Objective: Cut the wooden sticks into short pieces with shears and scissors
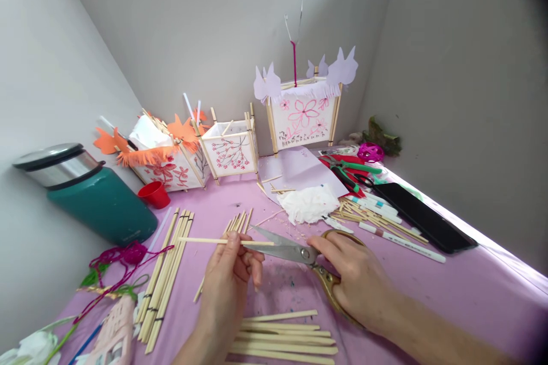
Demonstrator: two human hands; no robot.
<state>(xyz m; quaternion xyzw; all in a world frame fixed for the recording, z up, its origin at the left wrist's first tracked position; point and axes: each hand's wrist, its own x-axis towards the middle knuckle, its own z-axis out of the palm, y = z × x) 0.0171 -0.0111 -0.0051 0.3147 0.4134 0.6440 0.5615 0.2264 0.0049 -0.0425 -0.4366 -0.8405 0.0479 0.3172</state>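
Note:
My left hand (229,276) pinches a thin wooden stick (199,240) that lies nearly level, its right end between the blades of the scissors. My right hand (357,274) grips the bronze-handled scissors (295,252), whose blades are parted and point left. Several pale sticks (285,333) lie in a row on the cloth just below my hands. Behind my left fingers, a bunch of shorter sticks (242,221) rests on the cloth. To the left lie longer sticks (169,274) with dark bands.
Paper lanterns with stick frames stand at the back: a floral one (305,117), a smaller one (231,154) and an orange-fringed one (171,171). A teal bottle (103,205) leans at left beside a red cup (154,195). Crumpled tissue (308,203), pliers (346,171) and a phone (422,217) lie right.

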